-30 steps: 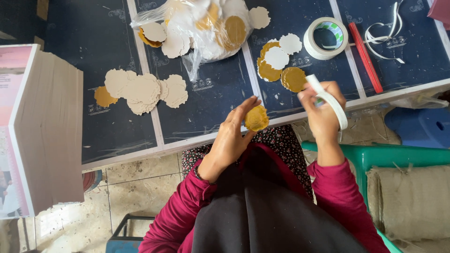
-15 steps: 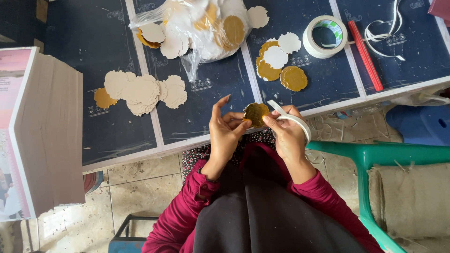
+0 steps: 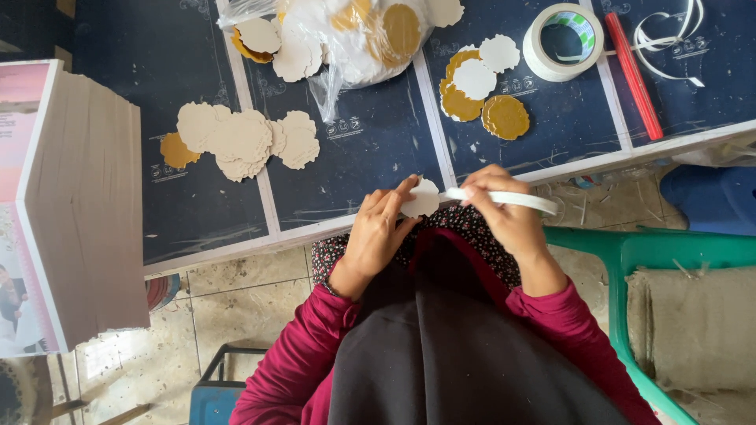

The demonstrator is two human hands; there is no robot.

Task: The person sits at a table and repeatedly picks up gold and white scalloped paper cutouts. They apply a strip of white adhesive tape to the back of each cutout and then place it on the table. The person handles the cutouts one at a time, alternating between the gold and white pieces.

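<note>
Dark blue tabletop [image 3: 370, 157] carries scalloped paper discs [image 3: 244, 138], a tape roll [image 3: 563, 39] and a red stick [image 3: 634, 75]. At its near edge, your left hand [image 3: 378, 236] pinches a pale scalloped disc [image 3: 423, 197], while your right hand [image 3: 504, 212] pinches a white strip [image 3: 512, 201] touching it.

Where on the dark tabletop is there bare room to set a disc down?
Bare dark board lies between the cream disc pile and the gold and white discs, below the plastic bag; more lies left of the pile, toward the card stack. The far right, around the tape roll and red stick, is crowded.
</note>
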